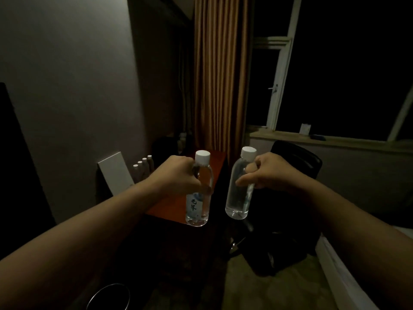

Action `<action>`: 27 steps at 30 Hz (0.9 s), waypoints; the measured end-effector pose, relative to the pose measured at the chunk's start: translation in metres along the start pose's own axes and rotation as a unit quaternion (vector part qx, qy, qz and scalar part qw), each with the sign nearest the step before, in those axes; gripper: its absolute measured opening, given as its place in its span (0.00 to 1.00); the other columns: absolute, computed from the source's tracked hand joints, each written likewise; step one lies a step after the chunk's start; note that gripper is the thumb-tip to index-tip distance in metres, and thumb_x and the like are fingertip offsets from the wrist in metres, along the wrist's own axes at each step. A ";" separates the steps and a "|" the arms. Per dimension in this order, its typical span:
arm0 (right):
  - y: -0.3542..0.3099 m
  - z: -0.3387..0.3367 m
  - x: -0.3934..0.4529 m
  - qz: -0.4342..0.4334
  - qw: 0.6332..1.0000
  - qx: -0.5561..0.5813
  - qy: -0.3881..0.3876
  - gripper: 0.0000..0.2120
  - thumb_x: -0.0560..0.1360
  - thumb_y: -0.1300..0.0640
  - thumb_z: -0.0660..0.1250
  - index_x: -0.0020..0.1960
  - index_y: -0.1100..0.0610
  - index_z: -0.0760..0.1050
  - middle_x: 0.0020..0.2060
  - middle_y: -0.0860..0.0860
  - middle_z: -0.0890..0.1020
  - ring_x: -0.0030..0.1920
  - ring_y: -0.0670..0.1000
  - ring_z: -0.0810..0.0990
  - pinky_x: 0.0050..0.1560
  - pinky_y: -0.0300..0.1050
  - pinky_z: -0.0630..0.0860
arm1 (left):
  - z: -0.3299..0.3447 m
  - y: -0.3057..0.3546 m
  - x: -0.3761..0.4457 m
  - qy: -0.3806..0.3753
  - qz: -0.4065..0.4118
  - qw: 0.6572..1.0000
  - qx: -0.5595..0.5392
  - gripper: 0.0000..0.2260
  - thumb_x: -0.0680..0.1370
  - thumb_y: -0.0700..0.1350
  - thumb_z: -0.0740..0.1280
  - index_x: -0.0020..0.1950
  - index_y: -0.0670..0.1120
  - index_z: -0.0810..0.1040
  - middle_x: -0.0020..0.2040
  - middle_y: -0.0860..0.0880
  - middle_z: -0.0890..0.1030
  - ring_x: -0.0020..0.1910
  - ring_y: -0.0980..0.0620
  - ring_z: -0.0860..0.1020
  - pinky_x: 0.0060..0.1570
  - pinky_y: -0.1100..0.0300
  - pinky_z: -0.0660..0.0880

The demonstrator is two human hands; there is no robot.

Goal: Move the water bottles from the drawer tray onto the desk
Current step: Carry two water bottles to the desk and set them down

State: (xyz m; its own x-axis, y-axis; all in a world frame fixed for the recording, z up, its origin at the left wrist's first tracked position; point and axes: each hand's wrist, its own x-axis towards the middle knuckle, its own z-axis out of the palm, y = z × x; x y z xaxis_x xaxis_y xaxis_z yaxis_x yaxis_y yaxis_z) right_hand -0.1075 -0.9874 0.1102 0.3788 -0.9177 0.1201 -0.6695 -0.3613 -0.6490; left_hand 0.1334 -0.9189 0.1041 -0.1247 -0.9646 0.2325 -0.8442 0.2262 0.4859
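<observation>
I had a water bottle in each hand, both held upright in the air in front of me. My left hand (182,175) was wrapped round the upper body of the labelled bottle (199,191), which hung over the near corner of the reddish table (178,206). My right hand (268,173) pinched the other bottle (240,193) at its shoulder and waist, out past the table's edge, above the dark floor.

Both looked full and capped, so I judged them moderately heavy for their size, with thin clear plastic that would give under a hard squeeze and a smooth skin that could slip. The ribbed waist or just under the shoulder seemed the surest hold.

Along the wall stood a white board (116,173) and a row of small white-capped bottles (144,165), so I judged the open red surface the free landing spot. A black chair (297,162) sat just beside the table on my right, a curtain (221,74) hung beyond, and a round bin (109,296) stood low on my left.
</observation>
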 end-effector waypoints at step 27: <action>0.117 0.004 0.559 -0.142 0.980 -0.043 -0.132 0.16 0.65 0.46 0.80 0.47 0.52 0.82 0.42 0.47 0.84 0.43 0.44 0.83 0.46 0.43 0.82 | 0.040 -0.224 0.459 0.094 -0.178 0.979 0.042 0.20 0.65 0.58 0.79 0.51 0.50 0.81 0.45 0.54 0.83 0.45 0.58 0.81 0.49 0.55 0.81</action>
State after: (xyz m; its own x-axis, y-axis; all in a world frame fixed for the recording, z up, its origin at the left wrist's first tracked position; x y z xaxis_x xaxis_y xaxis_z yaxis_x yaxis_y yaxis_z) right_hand 0.0280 -1.5417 0.0981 0.7025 -0.7071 0.0801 -0.5605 -0.6192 -0.5499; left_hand 0.2442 -1.4174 0.0683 0.2772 -0.9361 0.2163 -0.8571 -0.1392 0.4960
